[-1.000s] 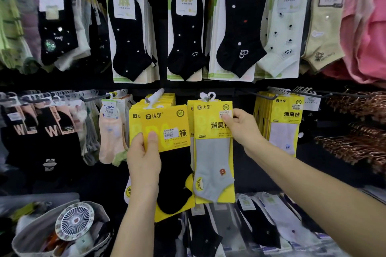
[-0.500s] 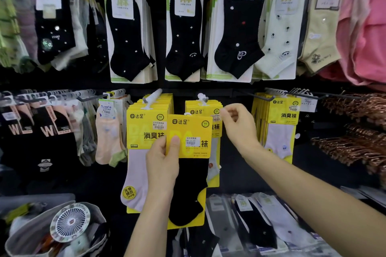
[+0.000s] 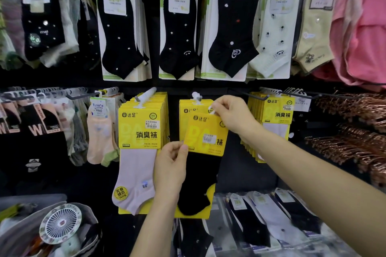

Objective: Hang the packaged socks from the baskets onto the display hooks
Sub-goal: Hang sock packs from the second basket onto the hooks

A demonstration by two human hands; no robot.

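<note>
Sock pack (image 3: 205, 131) in pinch of left hand (image 3: 170, 165) and right hand (image 3: 231, 115); round fan (image 3: 60, 223) inside grey bag (image 3: 18, 233).

There's a little round white fan (image 3: 60, 223). Far off to its right sit racks of copper hangers (image 3: 355, 131), with pink clothes (image 3: 363, 33) hanging even higher up that side.

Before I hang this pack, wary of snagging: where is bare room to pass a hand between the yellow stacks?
A dark strip runs between the left yellow stack and the centre stack. A patch lies between the held pack and the right yellow stack, crossed by the right forearm. Crowded: the upper sock cards overlap, and the copper hangers are packed.
</note>
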